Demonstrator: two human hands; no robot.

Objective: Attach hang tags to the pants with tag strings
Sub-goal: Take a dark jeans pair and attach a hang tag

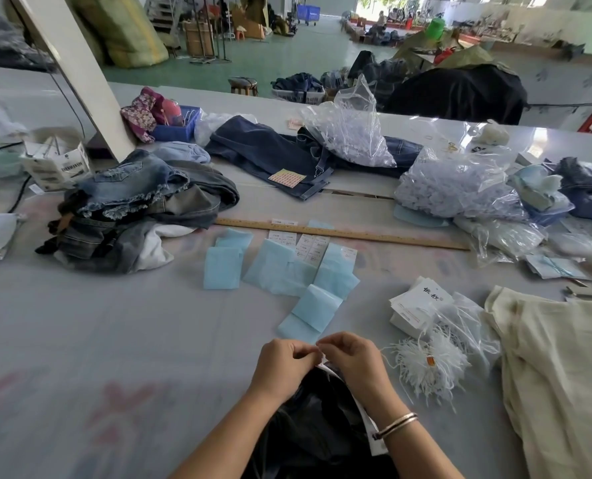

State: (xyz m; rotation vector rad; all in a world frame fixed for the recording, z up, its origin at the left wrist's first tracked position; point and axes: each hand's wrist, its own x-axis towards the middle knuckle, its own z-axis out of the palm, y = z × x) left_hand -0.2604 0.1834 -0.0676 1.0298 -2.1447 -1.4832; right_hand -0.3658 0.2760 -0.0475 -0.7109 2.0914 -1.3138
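Dark pants lie bunched at the table's near edge, under my forearms. My left hand and my right hand meet just above them, fingers curled, pinching a thin white tag string between them. A white hang tag shows partly under my right wrist, lying on the pants. A heap of loose white tag strings sits right of my right hand. Behind it is a stack of white hang tags.
Light blue tissue sheets and small labels lie ahead, with a wooden ruler beyond. A cream garment fills the right. A pile of jeans sits left; bags of strings stand at the back right.
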